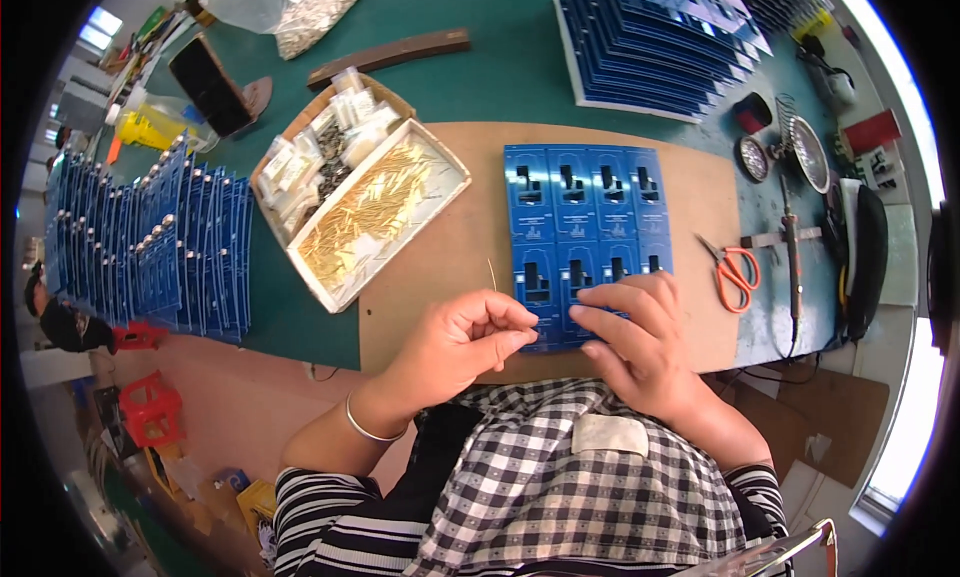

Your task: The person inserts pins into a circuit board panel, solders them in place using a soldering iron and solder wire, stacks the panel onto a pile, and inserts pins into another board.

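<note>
In front of me lies a blue circuit board panel (pixel 556 227), its repeated sections having dark cutouts. My left hand (pixel 465 339) is closed in a pinch at the panel's near left corner. A thin brass-coloured pin (pixel 491 274) sticks up from its fingers; the fingertips hide what else may be there. Over the panel's near right part is my right hand (pixel 640 342), fingers bent and apart, with nothing visible between them. Left of the panel, a white box lid (pixel 455 182) holds many similar pins. It rests against a cardboard box (pixel 398 100) of small bagged parts.
The panel lies on a brown board (pixel 690 177) over a green tabletop (pixel 490 87). Blue boards stand in rows at left (pixel 150 257) and in a stack (pixel 650 52) at far right. Orange-handled pliers (pixel 738 277) and a soldering iron (pixel 793 252) lie at right. A phone (pixel 210 82) leans at far left.
</note>
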Available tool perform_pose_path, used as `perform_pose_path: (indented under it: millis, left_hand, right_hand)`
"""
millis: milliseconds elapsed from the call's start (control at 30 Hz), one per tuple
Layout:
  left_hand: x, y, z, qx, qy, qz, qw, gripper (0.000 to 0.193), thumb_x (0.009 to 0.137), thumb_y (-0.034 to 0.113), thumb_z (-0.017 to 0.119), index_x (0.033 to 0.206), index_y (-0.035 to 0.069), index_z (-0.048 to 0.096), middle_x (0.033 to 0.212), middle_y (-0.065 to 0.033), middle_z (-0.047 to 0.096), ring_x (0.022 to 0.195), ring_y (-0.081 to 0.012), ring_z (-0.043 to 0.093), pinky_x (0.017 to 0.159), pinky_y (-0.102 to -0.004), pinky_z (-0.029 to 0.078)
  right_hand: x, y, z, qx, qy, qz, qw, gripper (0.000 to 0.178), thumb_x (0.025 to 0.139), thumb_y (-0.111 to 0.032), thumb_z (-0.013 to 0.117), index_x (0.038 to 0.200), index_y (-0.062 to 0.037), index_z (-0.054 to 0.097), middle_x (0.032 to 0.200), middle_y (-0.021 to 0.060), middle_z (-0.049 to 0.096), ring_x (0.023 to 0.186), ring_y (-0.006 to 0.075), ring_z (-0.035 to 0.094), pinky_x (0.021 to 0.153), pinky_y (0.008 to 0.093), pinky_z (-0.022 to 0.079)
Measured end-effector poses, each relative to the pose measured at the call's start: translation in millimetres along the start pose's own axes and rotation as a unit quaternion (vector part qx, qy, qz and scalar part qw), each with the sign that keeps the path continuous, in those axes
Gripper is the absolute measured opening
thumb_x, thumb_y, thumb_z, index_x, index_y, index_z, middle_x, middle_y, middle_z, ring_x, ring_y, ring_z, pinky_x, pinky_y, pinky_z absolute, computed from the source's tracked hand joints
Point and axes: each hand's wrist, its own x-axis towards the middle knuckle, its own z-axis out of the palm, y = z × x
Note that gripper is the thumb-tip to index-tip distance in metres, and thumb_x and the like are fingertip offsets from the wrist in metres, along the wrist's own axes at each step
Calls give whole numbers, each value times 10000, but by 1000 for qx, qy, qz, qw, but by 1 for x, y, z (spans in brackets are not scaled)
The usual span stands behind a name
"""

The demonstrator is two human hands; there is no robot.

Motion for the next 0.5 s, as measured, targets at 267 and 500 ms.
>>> perform_pose_path:
  millis: [267, 500]
  left_hand:
    - [8, -12, 14, 29, 1, -3, 1000, 179, 946, 49, 611, 1121, 20, 638, 934, -34, 688, 739, -27, 584, 635, -178, 477]
    - [10, -13, 23, -7, 15, 32, 999, 169, 942, 15, 604, 1108, 2, 632, 943, -56, 694, 757, -27, 593, 643, -182, 476]
  right_hand:
    - [-6, 3, 10, 56, 13, 68, 996, 273, 745, -77, 725, 1014, -96, 689, 1063, 25, 646, 979, 216, 567, 894, 384, 364]
    - [-8, 1, 14, 72, 17, 85, 994, 186, 758, -79, 729, 928, -121, 669, 1016, -2, 646, 969, 207, 563, 888, 370, 354]
